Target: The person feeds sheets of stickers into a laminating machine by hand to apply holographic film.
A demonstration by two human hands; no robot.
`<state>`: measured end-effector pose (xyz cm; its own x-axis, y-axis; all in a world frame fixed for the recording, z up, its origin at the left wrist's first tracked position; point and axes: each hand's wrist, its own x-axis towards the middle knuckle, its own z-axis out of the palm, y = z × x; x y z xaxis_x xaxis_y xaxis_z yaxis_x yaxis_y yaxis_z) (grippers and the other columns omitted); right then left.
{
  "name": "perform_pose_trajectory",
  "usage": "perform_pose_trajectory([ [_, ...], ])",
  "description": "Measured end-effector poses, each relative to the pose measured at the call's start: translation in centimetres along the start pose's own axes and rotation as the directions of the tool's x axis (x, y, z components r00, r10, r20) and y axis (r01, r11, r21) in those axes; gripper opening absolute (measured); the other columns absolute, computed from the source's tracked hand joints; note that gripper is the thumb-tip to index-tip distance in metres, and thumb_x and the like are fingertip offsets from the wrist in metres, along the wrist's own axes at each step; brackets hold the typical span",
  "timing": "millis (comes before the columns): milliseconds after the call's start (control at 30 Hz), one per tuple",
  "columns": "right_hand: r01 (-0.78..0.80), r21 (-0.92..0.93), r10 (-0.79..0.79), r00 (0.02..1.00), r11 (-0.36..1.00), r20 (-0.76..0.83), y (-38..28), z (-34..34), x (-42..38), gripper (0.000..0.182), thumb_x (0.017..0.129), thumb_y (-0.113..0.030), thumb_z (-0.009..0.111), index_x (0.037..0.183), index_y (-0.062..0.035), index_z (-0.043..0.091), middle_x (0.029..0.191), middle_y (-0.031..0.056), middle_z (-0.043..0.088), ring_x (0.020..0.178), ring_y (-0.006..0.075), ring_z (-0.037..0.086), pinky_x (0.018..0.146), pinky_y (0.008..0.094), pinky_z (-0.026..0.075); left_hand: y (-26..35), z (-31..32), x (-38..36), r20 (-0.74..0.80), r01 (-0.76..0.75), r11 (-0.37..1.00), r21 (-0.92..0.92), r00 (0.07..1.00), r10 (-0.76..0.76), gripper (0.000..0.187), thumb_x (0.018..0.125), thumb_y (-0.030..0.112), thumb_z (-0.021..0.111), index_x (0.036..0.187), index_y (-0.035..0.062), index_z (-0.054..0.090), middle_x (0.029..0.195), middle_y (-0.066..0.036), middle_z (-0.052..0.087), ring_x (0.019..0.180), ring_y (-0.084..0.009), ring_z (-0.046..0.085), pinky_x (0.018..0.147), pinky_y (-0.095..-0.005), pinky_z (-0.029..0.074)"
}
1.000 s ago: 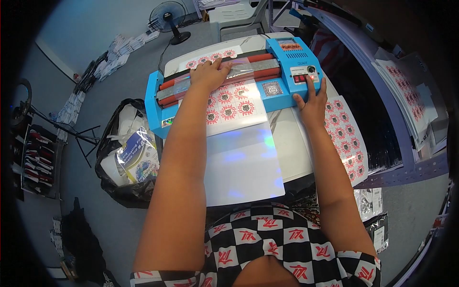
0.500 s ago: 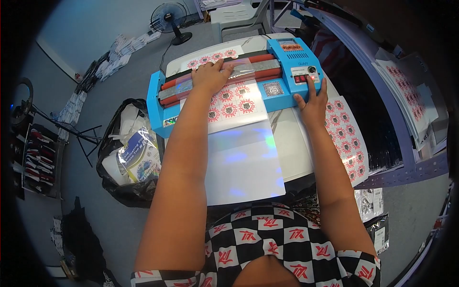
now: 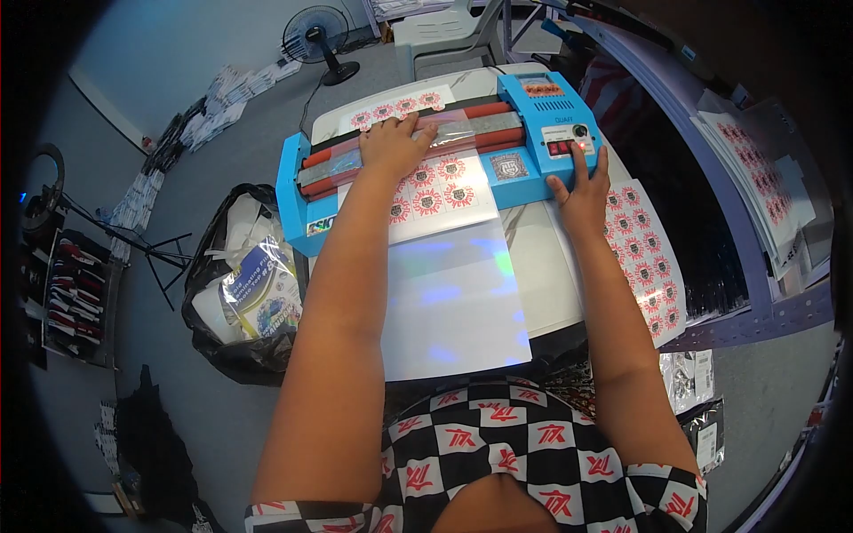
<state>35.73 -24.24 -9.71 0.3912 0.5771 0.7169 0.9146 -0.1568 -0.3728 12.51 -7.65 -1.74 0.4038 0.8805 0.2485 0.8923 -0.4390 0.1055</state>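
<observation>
A blue laminating machine (image 3: 526, 190) with red rollers stands on a white table (image 3: 553, 266). A sheet printed with red and black emblems (image 3: 442, 200) runs into it, its far edge showing behind the rollers. Clear film (image 3: 456, 133) lies across the rollers. My left hand (image 3: 394, 147) rests on the film, fingers spread and holding nothing. At the control panel (image 3: 567, 142), my right hand (image 3: 582, 197) has a fingertip on the switches beside a red light, thumb apart against the casing. A shiny blank sheet (image 3: 453, 302) extends from under the printed one toward my body.
Another printed sheet (image 3: 640, 258) lies under my right forearm. On the left, a black bag (image 3: 200, 329) holds packaging. A fan (image 3: 315, 40) and a chair (image 3: 435, 31) stand behind the table. More sheets (image 3: 755, 169) lean at the right.
The view has shifted very slightly. Both hands keep their places on the film and the control panel.
</observation>
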Motion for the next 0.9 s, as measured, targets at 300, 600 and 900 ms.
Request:
perform_pose_trajectory([
  [300,-0.009,0.001,0.009,1.000,1.000,0.004,-0.2,-0.2,0.0,0.062,0.073,-0.049,0.057,0.126,-0.0249,0.038,0.135,0.0233,0.018,0.113,0.0421,0.033,0.093,0.0471,0.032,-0.1,0.2,-0.3,-0.039,-0.016,1.000,0.004,0.999,0.017,0.058,0.081,0.058,0.034,0.123,0.0208,0.045,0.121,-0.010,0.047,0.115,-0.0284,0.040,0.095,-0.0475,0.027],
  [600,-0.008,0.000,0.008,1.000,1.000,0.006,-0.1,-0.1,0.0,0.061,0.073,-0.049,0.058,0.126,-0.0246,0.039,0.135,0.0222,0.018,0.113,0.0421,0.033,0.092,0.0470,0.032,-0.1,0.2,-0.6,-0.036,-0.018,0.999,0.041,0.999,0.020,0.058,0.082,0.058,0.034,0.125,0.0211,0.043,0.123,-0.011,0.046,0.116,-0.0282,0.040,0.094,-0.0472,0.029],
  [900,0.000,0.004,0.000,1.000,1.000,-0.008,-0.1,-0.1,0.0,0.061,0.073,-0.047,0.059,0.125,-0.0238,0.039,0.135,0.0225,0.018,0.112,0.0422,0.034,0.092,0.0470,0.032,0.1,0.2,-1.1,-0.074,-0.024,0.999,0.034,0.997,0.026,0.057,0.081,0.058,0.035,0.125,0.0215,0.044,0.125,-0.011,0.044,0.117,-0.0276,0.038,0.094,-0.0459,0.028],
])
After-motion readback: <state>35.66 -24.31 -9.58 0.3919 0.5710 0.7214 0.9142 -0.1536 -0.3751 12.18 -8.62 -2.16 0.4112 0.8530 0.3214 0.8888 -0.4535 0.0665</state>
